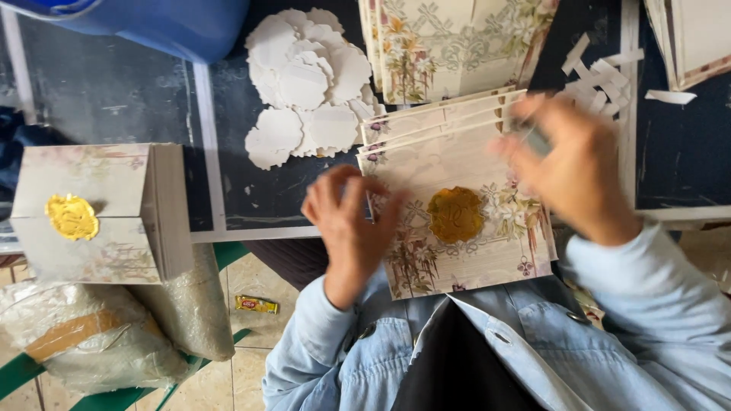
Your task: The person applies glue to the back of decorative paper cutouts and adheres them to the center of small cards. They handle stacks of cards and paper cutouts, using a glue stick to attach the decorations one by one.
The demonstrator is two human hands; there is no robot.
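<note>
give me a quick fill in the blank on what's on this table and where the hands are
1. The round seal stuck on the flat floral card is ____ in colour.
2. The left hand rests on the card's ____ edge.
3. The pile of scalloped paper discs is ____ in colour.
4. The made-up box stands to the ____ of the card.

Missing words: gold; left; white; left

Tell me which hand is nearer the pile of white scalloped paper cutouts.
Left. The left hand rests on the floral card's left edge, just below and right of the white cutouts. The right hand, blurred, is over the card's right side, farther away.
</note>
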